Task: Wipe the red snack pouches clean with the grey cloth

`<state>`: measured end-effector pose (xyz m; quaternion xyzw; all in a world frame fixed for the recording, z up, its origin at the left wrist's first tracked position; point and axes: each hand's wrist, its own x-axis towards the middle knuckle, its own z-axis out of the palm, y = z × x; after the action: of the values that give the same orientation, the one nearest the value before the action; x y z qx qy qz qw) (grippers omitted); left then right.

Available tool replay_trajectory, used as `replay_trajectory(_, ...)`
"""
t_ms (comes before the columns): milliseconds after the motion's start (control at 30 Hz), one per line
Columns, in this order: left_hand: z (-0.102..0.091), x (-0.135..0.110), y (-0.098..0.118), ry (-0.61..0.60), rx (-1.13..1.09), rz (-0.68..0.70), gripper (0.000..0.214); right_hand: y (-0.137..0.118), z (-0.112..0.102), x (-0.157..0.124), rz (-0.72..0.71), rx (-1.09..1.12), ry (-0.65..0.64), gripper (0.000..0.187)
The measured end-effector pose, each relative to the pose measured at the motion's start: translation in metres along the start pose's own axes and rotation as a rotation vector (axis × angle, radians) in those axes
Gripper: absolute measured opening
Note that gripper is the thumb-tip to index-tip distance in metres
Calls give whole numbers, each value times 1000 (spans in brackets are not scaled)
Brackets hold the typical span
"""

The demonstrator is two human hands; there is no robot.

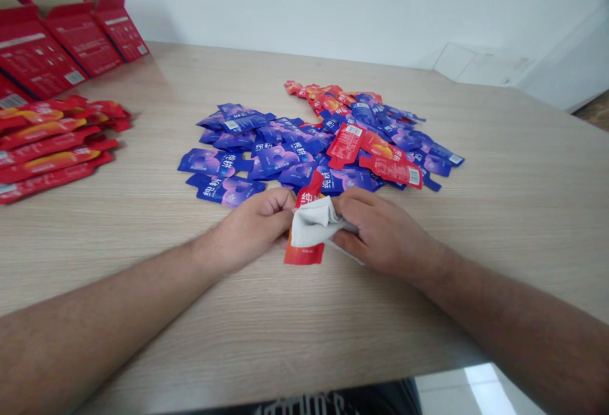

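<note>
1. L hand [252, 228]: closed, fingers curled round the left side of a white cloth [314, 223] and the red sachet [304, 254] inside it, palm down, just above the table.
2. R hand [383, 231]: closed too, gripping the cloth's right side, its heel near the table top.
3. Sachet: upright-ish btw both hands, w/ the cloth wrapped round its middle. Top & bottom ends stick out, w/ printed characters on top. It's near the table's front edge, about mid-width.
4. Table [495, 167]: pale wood-grain top, grain running side to side. Back edge meets a white wall [342, 2].
5. Mid-table: loose heap of blue sachets [285, 160], overlapping, just past the hands. A few red sachets [346, 145] lie on top, more at the back of the heap.
6. Back-left corner: red cartons [35, 53] stand in a row, tilted, w/ barcodes showing.
7. Left edge: red sachets [47, 145] in a neat overlapping stack, just in front of the cartons.
8. Room: pale panel [476, 63] low on the wall, back right. Brown floor [592, 110] shows past the right corner. Below the front edge: glossy white floor [464, 389] & person's dark top [333, 402].
</note>
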<state>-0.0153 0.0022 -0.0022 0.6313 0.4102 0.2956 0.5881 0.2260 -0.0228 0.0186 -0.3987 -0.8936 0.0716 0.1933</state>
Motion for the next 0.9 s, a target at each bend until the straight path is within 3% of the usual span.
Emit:
replay_trajectory(167, 0, 1, -1, -3, -33, -20, 21, 1, 0, 0, 80, -51, 66, 14)
replay_trajectory(300, 1, 0, 2, 13, 10, -5, 22, 2, 0, 0, 21, -17, 9, 14)
replay_trajectory(433, 2, -1, 4, 14, -30, -29, 22, 1, 0, 1, 63, -35, 60, 14)
replay_trajectory(600, 1, 0, 3, 4, 13, 7, 24, 1, 0, 0, 1, 7, 8, 13)
replay_trajectory(733, 1, 1, 2, -8, -33, -24, 21, 4, 0, 0, 73, -54, 80, 15)
replay_trajectory(900, 3, -1, 5, 7, -30, -15, 22, 7, -1, 1, 28, -21, 34, 14)
